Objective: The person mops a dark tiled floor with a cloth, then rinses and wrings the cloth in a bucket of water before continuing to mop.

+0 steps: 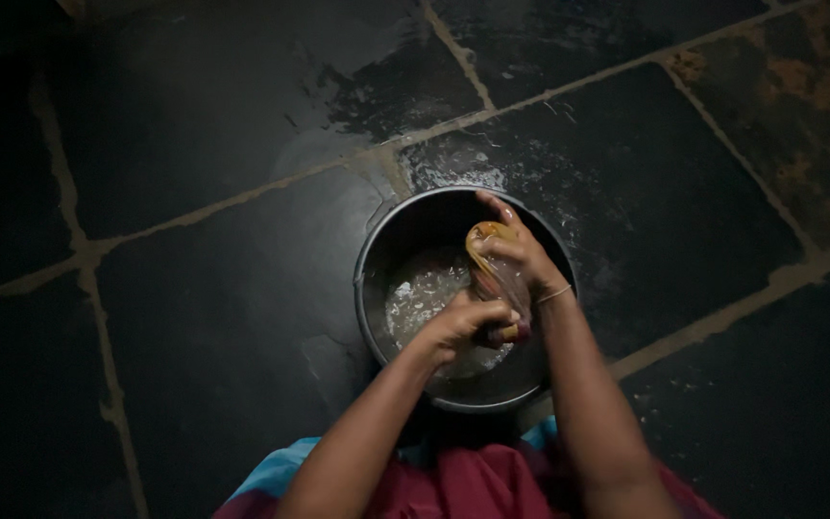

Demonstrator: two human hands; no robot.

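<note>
Home washing spot, wet dark stone-slab floor, metal basin of soapy water

A wet, yellowish-brown cloth, twisted into a rope, stretches near to far above a round dark basin of soapy water.

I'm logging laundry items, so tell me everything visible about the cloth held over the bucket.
The cloth is yellow-brown, wet-looking and twisted into a tight rope. It stretches between the right hand, gripping its upper end, and the left hand, gripping its lower end, above the foamy water in the dark round bucket. Its pattern cannot be made out.
</note>
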